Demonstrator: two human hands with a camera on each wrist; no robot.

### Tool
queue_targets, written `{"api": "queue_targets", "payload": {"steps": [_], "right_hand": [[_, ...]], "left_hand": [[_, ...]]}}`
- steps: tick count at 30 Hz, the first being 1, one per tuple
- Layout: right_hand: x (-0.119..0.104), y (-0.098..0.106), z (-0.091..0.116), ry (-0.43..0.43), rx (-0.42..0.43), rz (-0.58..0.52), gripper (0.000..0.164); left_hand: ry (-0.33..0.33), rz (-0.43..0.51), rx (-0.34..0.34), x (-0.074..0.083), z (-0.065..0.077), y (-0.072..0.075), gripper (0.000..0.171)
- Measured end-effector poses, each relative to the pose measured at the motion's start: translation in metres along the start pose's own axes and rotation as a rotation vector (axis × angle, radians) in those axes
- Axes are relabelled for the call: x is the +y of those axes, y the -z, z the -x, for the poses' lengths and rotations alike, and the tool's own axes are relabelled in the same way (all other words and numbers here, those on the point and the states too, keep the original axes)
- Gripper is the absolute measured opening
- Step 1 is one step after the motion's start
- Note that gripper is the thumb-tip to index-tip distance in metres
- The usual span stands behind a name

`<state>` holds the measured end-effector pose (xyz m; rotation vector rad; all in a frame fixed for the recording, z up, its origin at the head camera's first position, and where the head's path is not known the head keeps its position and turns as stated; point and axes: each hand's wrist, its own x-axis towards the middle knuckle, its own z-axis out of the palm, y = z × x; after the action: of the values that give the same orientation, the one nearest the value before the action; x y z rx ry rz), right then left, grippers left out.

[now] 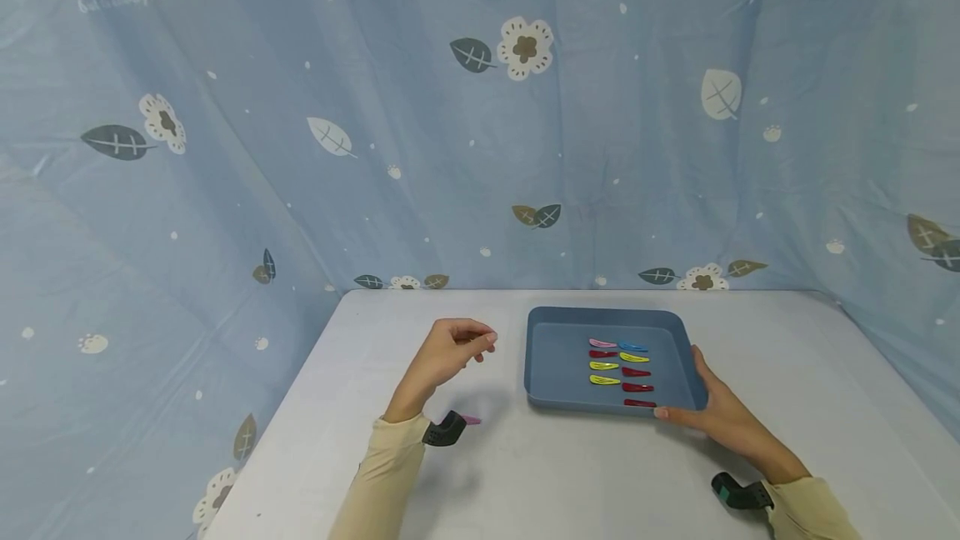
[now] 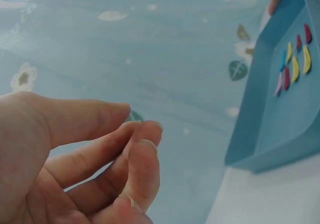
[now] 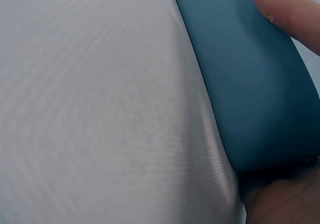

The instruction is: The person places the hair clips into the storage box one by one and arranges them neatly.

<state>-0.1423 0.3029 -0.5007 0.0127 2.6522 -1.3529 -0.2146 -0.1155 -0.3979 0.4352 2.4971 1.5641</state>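
Observation:
My left hand [image 1: 444, 357] is held above the table, left of the blue tray [image 1: 534, 357]. Its fingers are loosely bent with the thumb near the index fingertip; the left wrist view shows nothing held between them. My right hand [image 1: 723, 415] grips the tray's near right corner, thumb at the near rim and fingers along the right side. In the tray lie several snap hair clips in two columns, including a pink clip [image 1: 602, 342], a blue clip [image 1: 633, 347], a yellow clip [image 1: 604, 380] and a red clip [image 1: 637, 387].
A pink hair clip [image 1: 471, 420] lies on the white table [image 1: 570, 473] beside the left wrist, partly hidden by the black wrist camera [image 1: 445, 429]. A blue patterned curtain [image 1: 420, 148] hangs behind the table and along its left side.

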Motion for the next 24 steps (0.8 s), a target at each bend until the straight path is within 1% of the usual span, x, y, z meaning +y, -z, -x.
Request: {"api": "queue_targets", "payload": {"steps": [5, 10, 17, 24], "right_hand": [[0.001, 0.000, 0.000, -0.004, -0.002, 0.001, 0.133], [0.000, 0.001, -0.001, -0.010, -0.004, -0.004, 0.133], [-0.002, 0.001, 0.000, -0.013, 0.001, 0.003, 0.133], [-0.001, 0.000, 0.000, -0.008, 0.000, -0.007, 0.133]], "left_hand": [[0.028, 0.014, 0.041, -0.008, 0.008, 0.012, 0.020], [0.057, 0.008, 0.065, -0.017, 0.015, 0.018, 0.023], [0.114, -0.003, 0.090, -0.036, 0.024, 0.022, 0.023], [0.156, -0.025, 0.080, -0.061, 0.031, 0.022, 0.025]]}}
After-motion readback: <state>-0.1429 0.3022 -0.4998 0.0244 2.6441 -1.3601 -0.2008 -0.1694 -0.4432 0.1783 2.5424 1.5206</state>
